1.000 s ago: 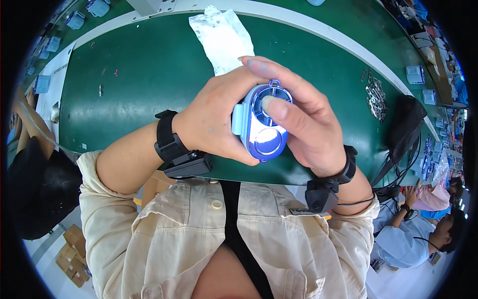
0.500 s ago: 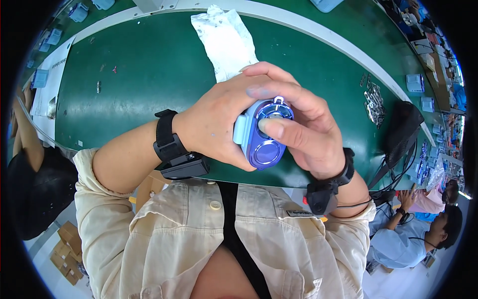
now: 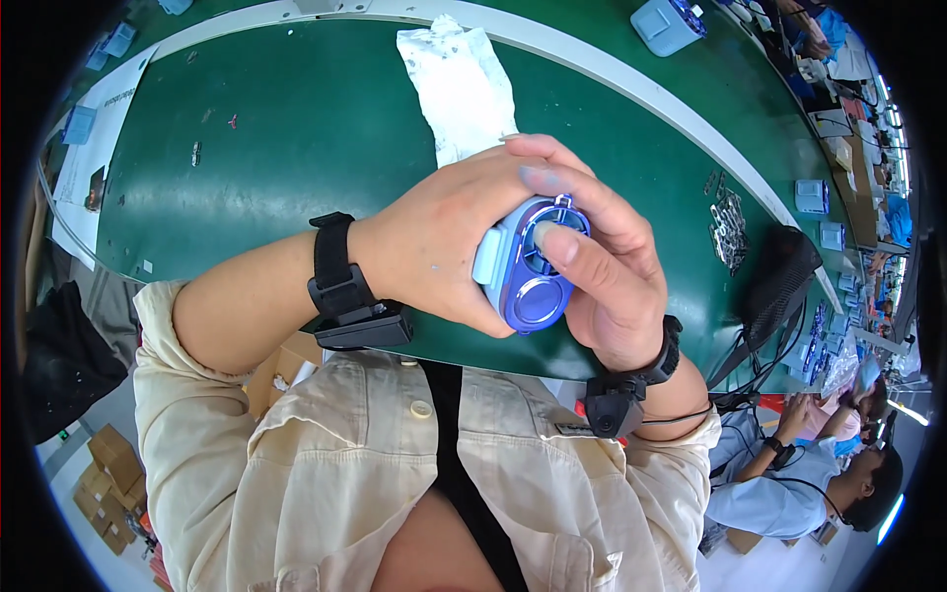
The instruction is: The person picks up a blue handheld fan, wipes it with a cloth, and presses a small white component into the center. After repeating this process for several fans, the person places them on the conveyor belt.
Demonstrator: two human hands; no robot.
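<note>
Around the blue device (image 3: 521, 276), both hands are closed: the left hand (image 3: 444, 237) wraps its left side, against the light-blue tab (image 3: 488, 259), while the right hand (image 3: 626, 271) curls over from the right, fingers behind its far end, thumb laid on the spoked ring (image 3: 569, 219). So the device sits gripped between them, held above the green table (image 3: 306, 118), its oval panel (image 3: 539, 302) facing up. Thumb work at that ring looks like the step in hand; pressing, turning or just resting, I cannot tell. The next move, I'd judge, calls for a firm left hold and a thumb placed squarely, clear of the little loop (image 3: 563, 200) at the device's far end. Now outward: beyond the device lies a crumpled white sheet (image 3: 462, 94); to its right, a pile of small metal parts (image 3: 729, 232) and a black mesh pouch (image 3: 782, 276). Far to the device's left, a tiny red bit (image 3: 234, 121) dots the surface. Well beyond it, rightward, stands a light-blue unit (image 3: 664, 30); nearer and far right, a co-worker in a pale-blue shirt (image 3: 774, 505); low on its left, brown cartons (image 3: 110, 483).
</note>
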